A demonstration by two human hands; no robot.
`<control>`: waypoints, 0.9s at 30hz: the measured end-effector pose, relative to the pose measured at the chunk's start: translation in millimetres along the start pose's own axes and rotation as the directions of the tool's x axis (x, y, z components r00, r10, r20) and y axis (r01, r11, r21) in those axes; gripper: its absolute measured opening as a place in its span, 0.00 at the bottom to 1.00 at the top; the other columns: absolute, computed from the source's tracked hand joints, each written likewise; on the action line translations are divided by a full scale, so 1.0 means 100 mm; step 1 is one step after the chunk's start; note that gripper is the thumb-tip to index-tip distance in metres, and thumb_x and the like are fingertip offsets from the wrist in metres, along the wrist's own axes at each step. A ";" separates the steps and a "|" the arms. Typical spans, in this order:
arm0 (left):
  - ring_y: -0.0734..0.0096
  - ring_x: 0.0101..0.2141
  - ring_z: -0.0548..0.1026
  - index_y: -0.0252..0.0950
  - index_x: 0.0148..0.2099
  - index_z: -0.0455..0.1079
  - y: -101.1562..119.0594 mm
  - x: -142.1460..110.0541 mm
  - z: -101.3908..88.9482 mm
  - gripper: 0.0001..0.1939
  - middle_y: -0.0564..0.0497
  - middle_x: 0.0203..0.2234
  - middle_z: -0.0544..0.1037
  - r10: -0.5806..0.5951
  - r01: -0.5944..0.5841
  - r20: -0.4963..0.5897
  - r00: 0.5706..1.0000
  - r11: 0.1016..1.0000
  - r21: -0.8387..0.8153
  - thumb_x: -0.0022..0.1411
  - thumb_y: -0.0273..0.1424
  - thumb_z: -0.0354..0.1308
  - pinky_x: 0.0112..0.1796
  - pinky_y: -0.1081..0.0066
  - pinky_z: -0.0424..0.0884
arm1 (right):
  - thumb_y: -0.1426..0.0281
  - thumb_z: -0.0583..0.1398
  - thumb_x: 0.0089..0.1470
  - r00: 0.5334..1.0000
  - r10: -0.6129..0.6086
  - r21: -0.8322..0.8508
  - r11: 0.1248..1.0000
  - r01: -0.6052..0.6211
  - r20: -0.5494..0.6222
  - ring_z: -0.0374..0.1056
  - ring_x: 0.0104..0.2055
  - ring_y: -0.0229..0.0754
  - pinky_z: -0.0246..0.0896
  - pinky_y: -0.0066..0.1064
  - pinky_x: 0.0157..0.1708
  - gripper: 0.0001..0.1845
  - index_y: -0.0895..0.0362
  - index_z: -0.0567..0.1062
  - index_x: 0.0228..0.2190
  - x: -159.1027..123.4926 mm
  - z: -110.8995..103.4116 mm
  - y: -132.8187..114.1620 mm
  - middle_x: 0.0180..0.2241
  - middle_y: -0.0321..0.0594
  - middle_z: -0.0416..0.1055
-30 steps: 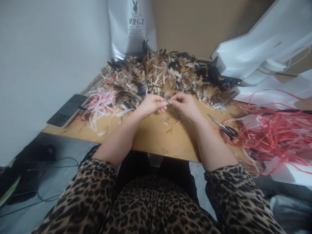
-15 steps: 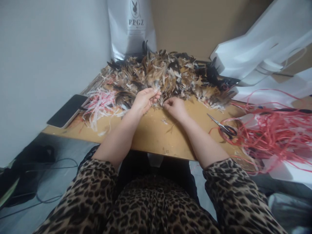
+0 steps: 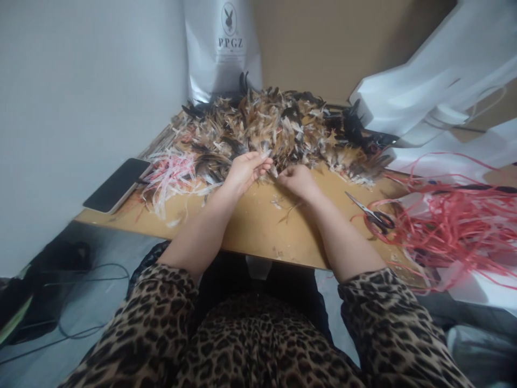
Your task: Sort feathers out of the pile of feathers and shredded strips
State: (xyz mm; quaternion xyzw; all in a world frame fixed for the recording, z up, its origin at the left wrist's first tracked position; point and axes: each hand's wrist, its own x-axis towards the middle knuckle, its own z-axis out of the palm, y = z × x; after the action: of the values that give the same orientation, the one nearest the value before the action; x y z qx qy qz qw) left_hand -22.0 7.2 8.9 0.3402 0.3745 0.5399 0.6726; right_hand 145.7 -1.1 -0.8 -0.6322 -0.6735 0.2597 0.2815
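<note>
A heap of brown, black and whitish feathers [image 3: 283,121] covers the back of the wooden table. At its front edge my left hand [image 3: 247,171] is closed in a pinch, with a pale feather tuft [image 3: 264,148] showing at the fingertips. Close to its right, my right hand [image 3: 301,182] is also closed, thumb and fingertips together, facing the left fingers. Whatever it pinches is too small and blurred to make out. Small white scraps [image 3: 277,204] lie on the tabletop below the hands.
Scissors [image 3: 369,209] rest at the right beside a tangle of red strands [image 3: 452,226]. To the left are a phone [image 3: 115,186] and pink-white strips [image 3: 172,172]. A PPGZ bag [image 3: 222,54] stands behind the feathers. The table [image 3: 258,231] has its front edge near my lap.
The whole view has shifted slightly. My right hand has moved a little to the right and its fingers have curled tighter. My left hand keeps its pinch.
</note>
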 end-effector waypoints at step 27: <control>0.83 0.20 0.74 0.28 0.29 0.71 -0.11 -0.10 0.19 0.05 0.51 0.20 0.76 -0.043 0.039 0.024 0.999 0.990 0.135 0.56 0.22 0.63 0.26 0.82 0.69 | 0.66 0.63 0.42 0.979 -0.059 0.488 0.860 0.148 -0.193 0.64 0.26 0.35 0.61 0.29 0.30 0.07 0.57 0.74 0.23 -0.11 -0.03 -0.14 0.23 0.36 0.72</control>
State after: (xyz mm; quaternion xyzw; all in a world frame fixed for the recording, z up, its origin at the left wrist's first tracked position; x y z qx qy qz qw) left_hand -1.9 -5.4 9.7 0.3845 0.4079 0.4948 0.6641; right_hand 138.6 -12.6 10.2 -0.5205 -0.5894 0.3543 0.5061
